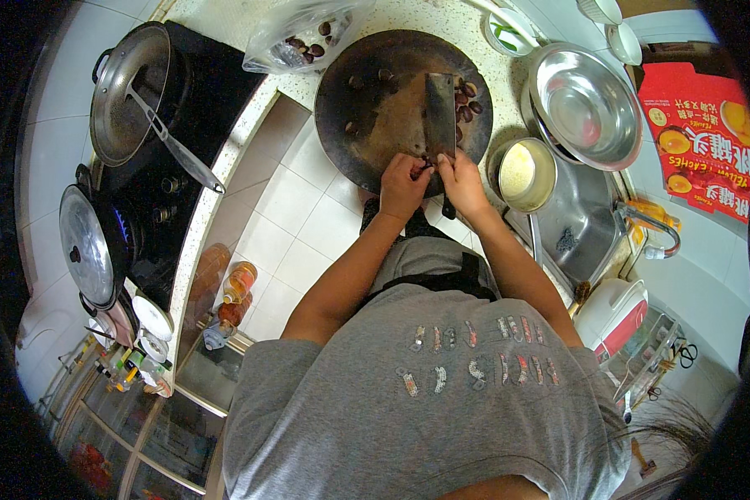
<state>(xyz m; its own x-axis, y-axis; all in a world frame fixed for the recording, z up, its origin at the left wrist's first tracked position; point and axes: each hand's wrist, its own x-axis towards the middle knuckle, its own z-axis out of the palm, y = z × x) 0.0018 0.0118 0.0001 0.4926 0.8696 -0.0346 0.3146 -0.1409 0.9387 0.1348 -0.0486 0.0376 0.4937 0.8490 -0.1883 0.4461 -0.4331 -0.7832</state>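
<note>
A round dark chopping board (375, 117) lies in front of me, stained brown in the middle. My right hand (465, 182) is closed round the cleaver (440, 112) where handle and blade meet, thumb pointing up along it. The black handle's end sticks out below that hand, and the broad blade points away from me. My left hand (405, 185) pinches a small dark piece, apparently a chestnut (427, 162), at the blade's near corner; fingers mostly hide it. Several brown chestnuts (467, 104) lie on the board right of the blade.
A clear plastic bag (300, 42) with chestnuts sits behind the board. Left are a wok (132, 100) with a spatula (171, 142) and a lidded pan (87, 246) over a blue flame. Right stand a saucepan (527, 175), steel bowls (587, 104) and the sink (583, 225). Bottles (238, 282) stand low left.
</note>
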